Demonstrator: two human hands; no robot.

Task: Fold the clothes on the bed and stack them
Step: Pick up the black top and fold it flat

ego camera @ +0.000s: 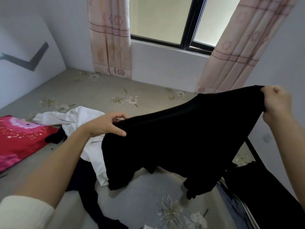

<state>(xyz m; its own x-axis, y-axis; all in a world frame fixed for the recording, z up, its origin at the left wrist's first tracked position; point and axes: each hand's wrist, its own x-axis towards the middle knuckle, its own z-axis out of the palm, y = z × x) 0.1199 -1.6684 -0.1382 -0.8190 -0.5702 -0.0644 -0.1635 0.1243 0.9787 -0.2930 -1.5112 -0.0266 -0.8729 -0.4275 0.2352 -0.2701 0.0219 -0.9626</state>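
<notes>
A black garment (pixel 181 138) hangs in the air over the bed (pixel 99 90), stretched between both hands. My left hand (pixel 107 125) pinches its left top edge, thumb in front of the cloth. My right hand (pixel 275 103) grips the right top corner, held higher. The garment's lower ends dangle just above the sheet. A crumpled white garment (pixel 72 118) lies on the bed behind my left hand. A dark navy piece (pixel 87 185) lies under my left forearm.
A red and pink flowered pillow (pixel 18 138) lies at the left edge of the bed. The grey flowered sheet shows bare at the back and front. Pink curtains (pixel 112 38) and a window stand behind. A dark bed-frame rail with black cloth (pixel 264 187) is at the right.
</notes>
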